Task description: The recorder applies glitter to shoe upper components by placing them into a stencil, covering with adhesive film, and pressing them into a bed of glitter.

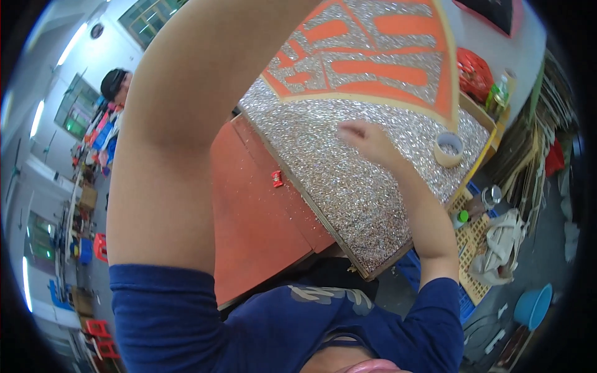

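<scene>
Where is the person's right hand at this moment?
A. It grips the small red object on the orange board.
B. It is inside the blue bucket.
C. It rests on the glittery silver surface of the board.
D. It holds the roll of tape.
C: the right hand lies with curled fingers on the silver glitter board, apart from the roll of tape and the small red object.

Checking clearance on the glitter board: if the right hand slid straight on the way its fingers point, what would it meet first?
The right hand points up-left across the glittery board; it would probably first reach the orange-patterned panel edge, though depth is unclear.
</scene>
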